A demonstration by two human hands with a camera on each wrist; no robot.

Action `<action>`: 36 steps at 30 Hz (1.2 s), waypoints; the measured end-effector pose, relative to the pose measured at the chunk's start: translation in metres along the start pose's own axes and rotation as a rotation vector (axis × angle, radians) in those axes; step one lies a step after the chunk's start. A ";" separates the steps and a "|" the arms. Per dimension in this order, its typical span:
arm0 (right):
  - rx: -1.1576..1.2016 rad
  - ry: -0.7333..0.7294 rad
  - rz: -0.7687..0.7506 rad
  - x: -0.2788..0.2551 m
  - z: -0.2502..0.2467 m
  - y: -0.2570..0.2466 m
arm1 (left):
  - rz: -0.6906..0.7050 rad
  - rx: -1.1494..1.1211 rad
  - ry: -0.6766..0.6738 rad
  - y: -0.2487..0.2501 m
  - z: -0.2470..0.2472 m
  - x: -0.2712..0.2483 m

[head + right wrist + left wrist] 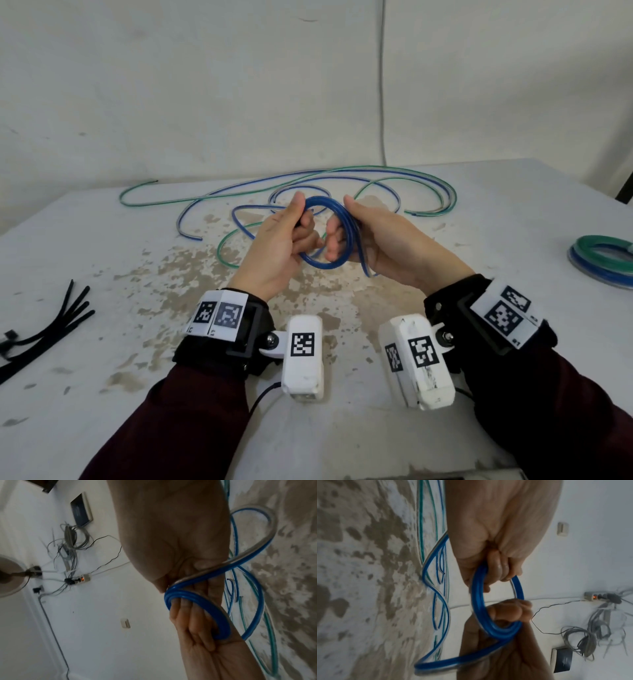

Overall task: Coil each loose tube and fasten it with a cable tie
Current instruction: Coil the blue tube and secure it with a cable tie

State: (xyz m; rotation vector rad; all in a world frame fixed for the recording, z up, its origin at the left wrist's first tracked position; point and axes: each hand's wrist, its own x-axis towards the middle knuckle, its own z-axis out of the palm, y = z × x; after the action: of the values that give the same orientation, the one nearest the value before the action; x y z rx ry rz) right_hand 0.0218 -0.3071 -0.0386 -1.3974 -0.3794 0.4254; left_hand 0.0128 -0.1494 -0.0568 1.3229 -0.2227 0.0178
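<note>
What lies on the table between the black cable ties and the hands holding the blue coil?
In the head view, only bare, stained table lies between the cable ties and the left hand.

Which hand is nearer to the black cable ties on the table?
Left. The left hand grips the blue coil on the side toward the cable ties at the table's left edge; the right hand grips its far side.

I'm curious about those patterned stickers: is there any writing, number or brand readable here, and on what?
No text can be read for sure.
Left wrist band: code squares; tiny characters beneath, too small to read.
Right wrist band: the same.
</note>
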 end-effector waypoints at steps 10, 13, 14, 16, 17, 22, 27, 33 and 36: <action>-0.021 0.121 -0.011 -0.006 0.002 -0.005 | -0.140 0.053 -0.181 0.005 0.006 -0.006; -0.067 0.131 0.005 -0.003 0.002 -0.002 | -0.103 0.079 -0.128 0.000 0.007 -0.004; -0.058 0.115 -0.010 -0.002 0.002 -0.001 | -0.054 0.066 -0.100 -0.002 0.007 -0.002; -0.002 0.068 -0.045 0.000 0.001 0.000 | 0.034 0.001 -0.029 -0.003 0.008 -0.001; 0.028 0.049 -0.053 0.000 0.000 0.000 | 0.059 -0.035 0.004 -0.003 0.008 0.000; 0.089 0.093 -0.066 -0.004 0.004 -0.004 | 0.048 -0.109 -0.032 0.000 0.007 -0.003; -0.022 0.069 -0.059 -0.004 -0.001 -0.002 | -0.098 0.019 -0.179 0.007 0.006 -0.008; -0.115 0.001 -0.093 -0.005 -0.004 -0.002 | 0.056 -0.010 -0.047 0.008 0.004 -0.007; -0.020 -0.043 -0.092 -0.006 -0.003 -0.004 | 0.077 -0.133 -0.021 0.004 0.010 -0.006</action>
State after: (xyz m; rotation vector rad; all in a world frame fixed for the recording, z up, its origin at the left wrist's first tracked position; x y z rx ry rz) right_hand 0.0182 -0.3130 -0.0354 -1.3863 -0.4826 0.3780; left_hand 0.0049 -0.1570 -0.0518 1.1816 -0.2882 0.0537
